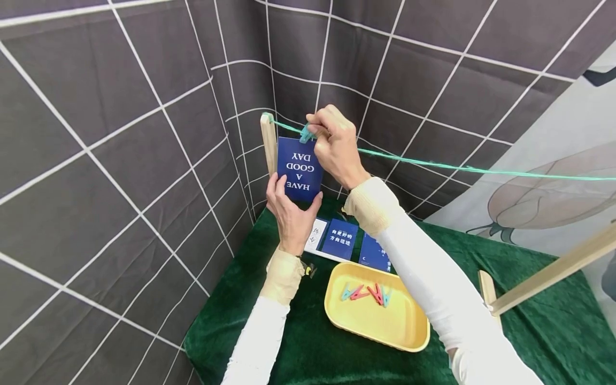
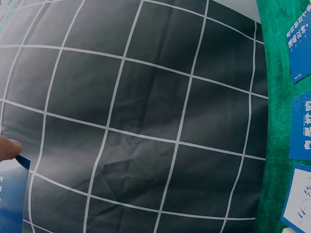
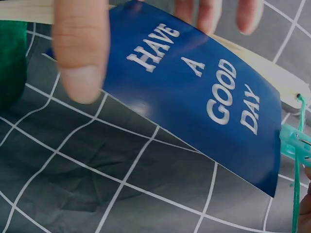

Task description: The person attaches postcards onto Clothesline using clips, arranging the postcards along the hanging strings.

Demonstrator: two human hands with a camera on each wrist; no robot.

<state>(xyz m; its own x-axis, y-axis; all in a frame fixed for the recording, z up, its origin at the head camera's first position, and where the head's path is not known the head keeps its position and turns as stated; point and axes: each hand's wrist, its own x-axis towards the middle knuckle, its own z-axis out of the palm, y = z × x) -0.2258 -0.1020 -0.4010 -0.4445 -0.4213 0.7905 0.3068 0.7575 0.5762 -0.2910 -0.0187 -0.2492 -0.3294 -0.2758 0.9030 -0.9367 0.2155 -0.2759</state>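
Note:
A blue card (image 1: 299, 170) reading "HAVE A GOOD DAY" hangs upside down at a green string (image 1: 428, 163). My left hand (image 1: 294, 220) holds its lower part, thumb at one side edge and fingers at the other. At the card's upper edge, my right hand (image 1: 337, 143) pinches a teal clothespin (image 1: 305, 133) that sits over the string. Up close in the right wrist view, the clothespin (image 3: 293, 142) meets the card's end beside the string, and the card (image 3: 170, 92) bows slightly. Only a corner of the card (image 2: 12, 194) and a fingertip show in the left wrist view.
A wooden post (image 1: 269, 144) carries the string's left end; another wooden bar (image 1: 553, 270) stands at the right. On the green cloth (image 1: 231, 326) lie several cards (image 1: 339, 239) and a yellow tray (image 1: 375, 323) containing red and teal clothespins (image 1: 377, 294). Grey checked curtain (image 1: 168, 160) hangs behind.

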